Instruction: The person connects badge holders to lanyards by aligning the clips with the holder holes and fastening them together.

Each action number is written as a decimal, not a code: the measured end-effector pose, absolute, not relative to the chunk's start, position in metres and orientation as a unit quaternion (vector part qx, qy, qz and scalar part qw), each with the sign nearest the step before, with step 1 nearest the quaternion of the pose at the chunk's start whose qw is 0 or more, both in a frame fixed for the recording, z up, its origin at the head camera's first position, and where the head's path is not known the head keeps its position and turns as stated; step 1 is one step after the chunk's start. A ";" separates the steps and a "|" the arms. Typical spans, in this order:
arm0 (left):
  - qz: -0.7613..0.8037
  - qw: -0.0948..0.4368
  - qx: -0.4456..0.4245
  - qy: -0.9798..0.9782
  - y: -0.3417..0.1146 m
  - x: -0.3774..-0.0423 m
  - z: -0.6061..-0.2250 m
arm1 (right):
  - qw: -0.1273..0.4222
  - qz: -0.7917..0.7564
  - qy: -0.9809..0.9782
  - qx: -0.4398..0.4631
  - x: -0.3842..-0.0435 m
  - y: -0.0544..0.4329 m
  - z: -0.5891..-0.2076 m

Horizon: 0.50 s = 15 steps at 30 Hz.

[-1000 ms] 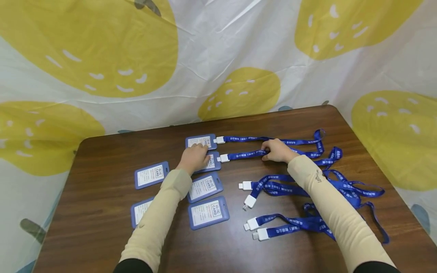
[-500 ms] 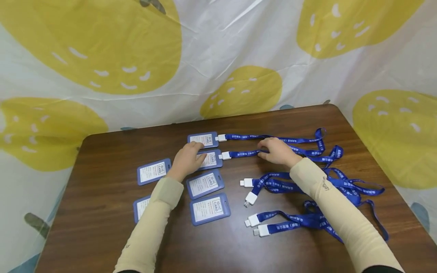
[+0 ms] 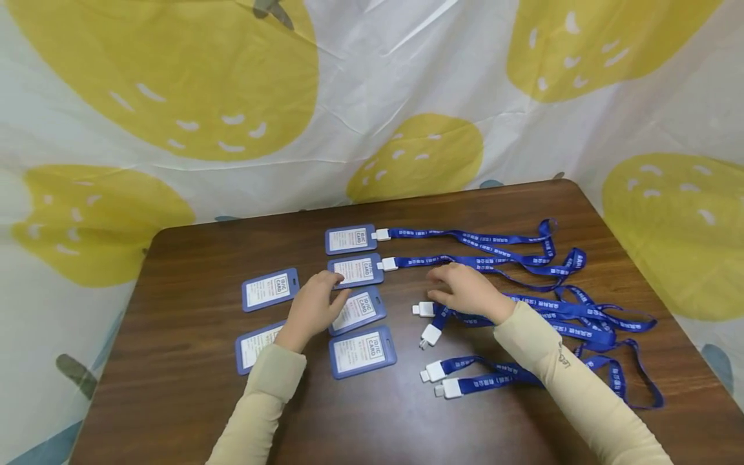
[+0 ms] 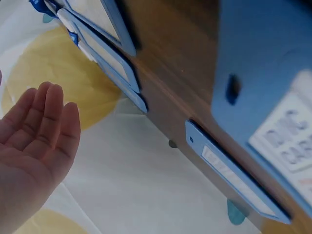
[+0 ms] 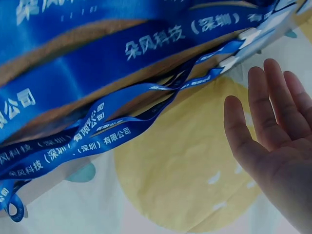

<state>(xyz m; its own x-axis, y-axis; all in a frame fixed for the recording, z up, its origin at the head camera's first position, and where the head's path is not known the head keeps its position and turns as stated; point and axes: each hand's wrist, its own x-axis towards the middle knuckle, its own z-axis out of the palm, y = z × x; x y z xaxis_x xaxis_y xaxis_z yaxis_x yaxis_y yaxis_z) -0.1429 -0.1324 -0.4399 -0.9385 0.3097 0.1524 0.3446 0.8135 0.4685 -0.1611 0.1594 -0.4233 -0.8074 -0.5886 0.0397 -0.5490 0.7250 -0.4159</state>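
My left hand point(image 3: 314, 302) hovers with relaxed fingers, its thumb over a blue card holder point(image 3: 366, 309) in the middle column. In the left wrist view the fingers of this hand point(image 4: 39, 139) are extended and grip nothing. Over the white ends of two loose blue lanyards point(image 3: 558, 309) is my right hand point(image 3: 467, 290), also empty; the right wrist view shows its fingers point(image 5: 263, 109) spread. Beyond the hands, an upper card holder point(image 3: 347, 239) and a second holder point(image 3: 365, 269) lie flat, each joined by a white connector point(image 3: 388, 263) to a lanyard stretching right.
Another card holder point(image 3: 361, 352) lies nearest me in the middle column. Two more, a far-left holder point(image 3: 270, 290) and a near-left holder point(image 3: 251, 347), are partly overlapped by the left arm. Loose lanyards with white ends point(image 3: 449, 388) lie front right. A patterned curtain point(image 3: 407, 71) stands behind the table point(image 3: 192, 284).
Both hands have come back toward me. The left has left the upper two card holders; the right has let go of the second lanyard and moved over the loose ones.
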 end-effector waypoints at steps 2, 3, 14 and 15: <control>-0.254 0.039 -0.168 -0.952 -0.132 -0.137 -0.441 | 0.040 -0.215 0.929 -0.298 -0.155 0.159 -0.424; -0.255 0.040 -0.165 -0.952 -0.133 -0.134 -0.441 | 0.035 -0.220 0.930 -0.294 -0.153 0.159 -0.424; -0.232 0.018 -0.147 -0.961 -0.130 -0.116 -0.446 | -0.027 -0.178 0.940 -0.291 -0.136 0.152 -0.442; -0.218 0.014 -0.146 -0.965 -0.129 -0.117 -0.446 | -0.034 -0.164 0.942 -0.290 -0.136 0.151 -0.443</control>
<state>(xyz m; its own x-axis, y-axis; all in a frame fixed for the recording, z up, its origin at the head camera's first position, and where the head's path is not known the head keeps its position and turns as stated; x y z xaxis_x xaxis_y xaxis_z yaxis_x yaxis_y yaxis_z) -0.1169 -0.1294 -0.4460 -0.9569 0.2758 0.0909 0.2880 0.8618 0.4175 -0.1360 0.1511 -0.4432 -0.8297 -0.5351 0.1591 -0.5574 0.7780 -0.2901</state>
